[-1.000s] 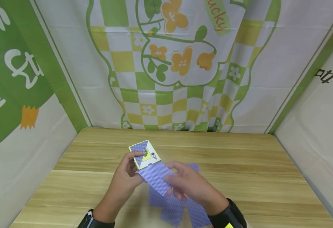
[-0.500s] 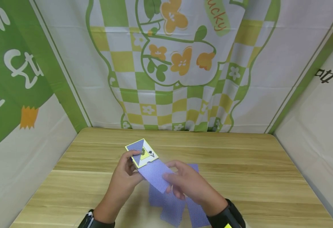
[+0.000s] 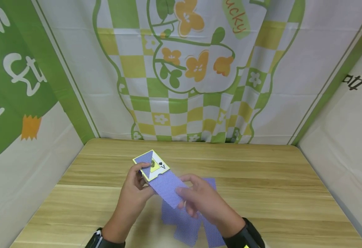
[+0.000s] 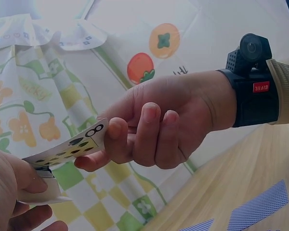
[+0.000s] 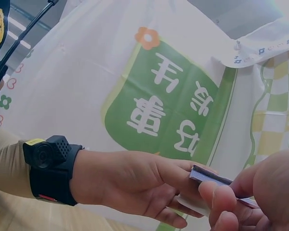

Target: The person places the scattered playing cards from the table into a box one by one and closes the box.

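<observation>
In the head view my left hand (image 3: pixel 134 189) grips a playing-card box (image 3: pixel 156 168) with an ace of spades printed on it, tilted above the table. A blue-patterned playing card (image 3: pixel 166 187) sticks out of its lower right end. My right hand (image 3: pixel 205 199) pinches the free end of this card, thumb on top. From the left wrist view the card's face (image 4: pixel 82 144) shows a black 8 of spades, with my right hand's fingers (image 4: pixel 149 125) curled under the outer end. The right wrist view shows the box edge-on (image 5: pixel 209 178) between both hands; its inside is hidden.
Several blue-backed cards (image 3: pixel 188 229) lie face down on the wooden table (image 3: pixel 277 193) below and beside my right hand, which partly covers them. Printed cloth (image 3: pixel 196 113) hangs behind the table, with more cloth at both sides.
The box and my left hand have moved a little up and to the left. My right hand has shifted slightly left, and slightly more of the card shows outside the box.
</observation>
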### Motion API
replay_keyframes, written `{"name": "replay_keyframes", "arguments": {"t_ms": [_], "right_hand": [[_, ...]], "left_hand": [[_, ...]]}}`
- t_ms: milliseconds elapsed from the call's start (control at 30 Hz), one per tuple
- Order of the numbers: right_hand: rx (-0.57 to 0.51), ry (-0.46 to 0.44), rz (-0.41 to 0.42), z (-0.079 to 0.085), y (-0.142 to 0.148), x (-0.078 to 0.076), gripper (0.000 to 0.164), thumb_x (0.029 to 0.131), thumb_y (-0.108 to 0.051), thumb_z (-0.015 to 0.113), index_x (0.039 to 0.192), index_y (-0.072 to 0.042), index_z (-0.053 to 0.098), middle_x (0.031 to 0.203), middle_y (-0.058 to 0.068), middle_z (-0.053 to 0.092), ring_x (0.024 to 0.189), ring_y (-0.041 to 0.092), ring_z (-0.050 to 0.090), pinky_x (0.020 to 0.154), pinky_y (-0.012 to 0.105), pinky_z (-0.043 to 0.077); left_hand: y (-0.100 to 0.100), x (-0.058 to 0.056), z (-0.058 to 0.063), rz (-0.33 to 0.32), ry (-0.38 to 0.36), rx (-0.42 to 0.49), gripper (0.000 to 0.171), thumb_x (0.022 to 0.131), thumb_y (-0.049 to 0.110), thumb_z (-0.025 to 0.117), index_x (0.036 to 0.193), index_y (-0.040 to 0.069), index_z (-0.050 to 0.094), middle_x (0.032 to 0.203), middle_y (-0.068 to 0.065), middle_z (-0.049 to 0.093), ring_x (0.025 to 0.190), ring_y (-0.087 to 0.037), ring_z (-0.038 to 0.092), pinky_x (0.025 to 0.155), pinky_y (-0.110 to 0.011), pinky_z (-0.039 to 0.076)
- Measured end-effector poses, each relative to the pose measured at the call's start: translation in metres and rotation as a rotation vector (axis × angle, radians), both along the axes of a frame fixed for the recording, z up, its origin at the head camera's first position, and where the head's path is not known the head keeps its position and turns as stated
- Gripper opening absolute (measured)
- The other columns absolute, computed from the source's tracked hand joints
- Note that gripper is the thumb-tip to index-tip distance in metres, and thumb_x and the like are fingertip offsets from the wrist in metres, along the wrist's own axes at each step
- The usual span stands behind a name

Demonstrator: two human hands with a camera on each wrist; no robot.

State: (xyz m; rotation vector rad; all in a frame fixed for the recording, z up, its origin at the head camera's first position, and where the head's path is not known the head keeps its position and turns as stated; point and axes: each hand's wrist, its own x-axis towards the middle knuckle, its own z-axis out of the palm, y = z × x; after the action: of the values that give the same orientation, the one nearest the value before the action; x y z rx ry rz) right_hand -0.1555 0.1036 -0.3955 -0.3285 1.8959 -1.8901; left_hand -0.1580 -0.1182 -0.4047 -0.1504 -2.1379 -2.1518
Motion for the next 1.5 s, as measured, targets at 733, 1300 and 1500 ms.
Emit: {"name": "replay_keyframes", "arguments": {"t_ms": [733,1300,1500], "right_hand": [[-0.01,0.134,-0.053,-0.011,-0.006,-0.004,0.054,0.093,-0.015,0.073,0.139,-0.01,0.045,0.098,0.009,0.062,0.059,0.013,0.057,0.049,0.024,0.05],[0.146,0.331,-0.148,-0.007,0.0,-0.004,0.041,0.098,-0.024,0.068,0.135,-0.012,0.056,0.095,0.008,0.059,0.063,0.012,0.058,0.053,0.027,0.052],[0.195,0.403,-0.173,-0.011,0.0,-0.005,0.037,0.097,-0.025,0.07,0.13,-0.014,0.058,0.092,0.004,0.059,0.063,0.01,0.056,0.054,0.026,0.052]], "left_hand": [[0.005,0.005,-0.004,-0.148,0.007,0.066,0.064,0.079,-0.018,0.063,0.135,0.003,0.041,0.141,-0.024,0.047,0.122,-0.028,0.056,0.09,-0.031,0.057],[0.009,0.009,-0.004,-0.237,-0.082,0.048,0.064,0.081,-0.01,0.074,0.135,0.007,0.044,0.134,-0.027,0.051,0.109,-0.029,0.062,0.08,-0.032,0.059],[0.01,0.01,-0.003,-0.238,-0.105,0.057,0.064,0.081,-0.01,0.074,0.135,0.007,0.045,0.134,-0.027,0.051,0.109,-0.029,0.062,0.079,-0.032,0.06]]}}
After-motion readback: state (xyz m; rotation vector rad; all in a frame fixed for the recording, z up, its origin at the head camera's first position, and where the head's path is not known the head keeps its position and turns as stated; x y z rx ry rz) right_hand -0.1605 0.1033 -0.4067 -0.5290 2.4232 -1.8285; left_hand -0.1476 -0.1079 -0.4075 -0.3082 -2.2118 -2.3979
